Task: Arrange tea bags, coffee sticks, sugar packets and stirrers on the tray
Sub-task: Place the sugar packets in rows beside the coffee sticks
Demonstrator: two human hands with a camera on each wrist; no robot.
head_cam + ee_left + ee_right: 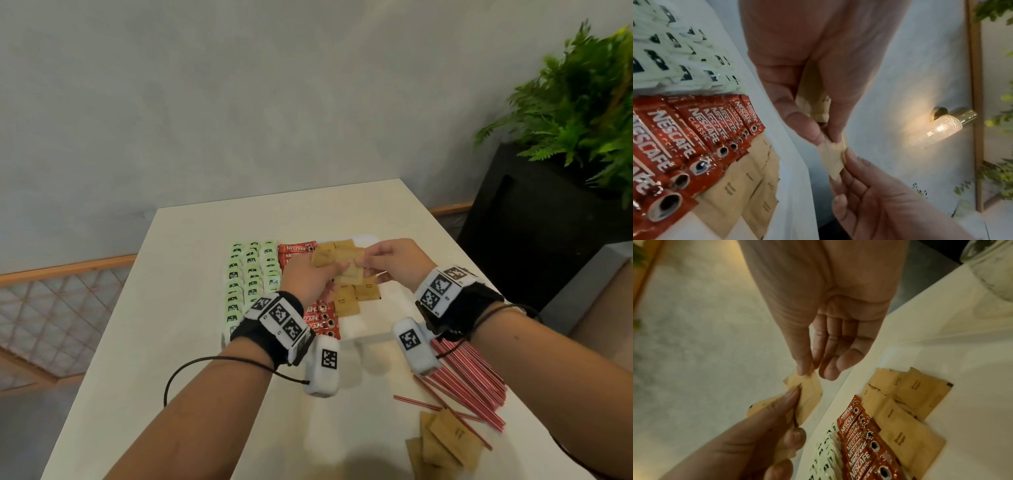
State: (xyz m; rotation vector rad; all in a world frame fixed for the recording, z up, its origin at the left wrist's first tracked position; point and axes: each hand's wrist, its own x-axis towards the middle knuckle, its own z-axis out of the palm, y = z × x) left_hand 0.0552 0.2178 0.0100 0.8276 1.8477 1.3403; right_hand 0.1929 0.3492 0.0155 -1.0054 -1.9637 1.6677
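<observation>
above tray (373, 337), left hand (305, 277) grips several sugar packets (337, 262); right hand (399, 262) pinches one.

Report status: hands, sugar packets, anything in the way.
Left hand grips a fan of sugar packets; right hand pinches one from it. Tea bags, coffee sticks, some sugar already on the tray. Stirrers still on the table. Nothing blocking.

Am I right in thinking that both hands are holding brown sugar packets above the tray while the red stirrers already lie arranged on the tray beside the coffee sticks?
Not quite: the stirrers are not on the tray; the head view shows them piled on the table, near the right wrist. The rest holds: the left hand and right hand hold brown sugar packets above the tray.
</observation>
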